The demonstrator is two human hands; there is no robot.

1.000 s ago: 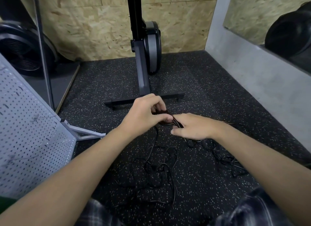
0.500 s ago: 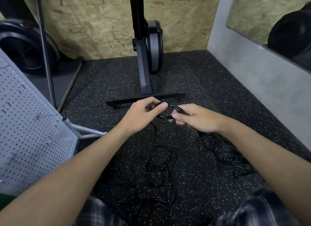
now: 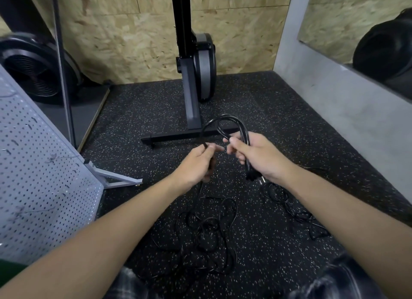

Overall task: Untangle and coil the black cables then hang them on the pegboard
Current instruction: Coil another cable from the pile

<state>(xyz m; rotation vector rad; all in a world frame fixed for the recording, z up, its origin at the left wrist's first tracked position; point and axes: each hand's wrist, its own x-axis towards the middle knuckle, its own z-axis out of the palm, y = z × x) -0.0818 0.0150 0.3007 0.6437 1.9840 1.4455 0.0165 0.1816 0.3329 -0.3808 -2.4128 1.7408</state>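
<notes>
Speckled black rubber floor [image 3: 278, 111] fills the bay. We find it bounded at the back by a chipboard wall [image 3: 133, 42], on the right by a grey wall [image 3: 334, 102] carrying a mirror [image 3: 334, 13], and on the left by the white pegboard [image 3: 40, 187], which stands tilted on a grey foot [image 3: 118, 179]. A dark machine [image 3: 189, 75] rises at back centre; its crossbar foot [image 3: 174, 138] lies flat just beyond the hands. We note open floor between that crossbar foot and the grey wall, and between the pegboard's edge and the cables.

Both hands are raised above the floor, near each other but apart. The left grip [image 3: 196, 162] pinches a single run of the black cable [image 3: 225, 116] between thumb and fingers. The right grip [image 3: 258, 156] is closed round several gathered loops of it. These loops arch up above both hands, in front of the crossbar foot, and plug ends hang below the right grip.

Below the left grip the cable drops towards a floor tangle [image 3: 209, 232] lying between the forearms. A second tangle [image 3: 298, 211] lies by the right forearm, well apart from the pegboard. We cannot tell whether the two heaps are joined.
</notes>
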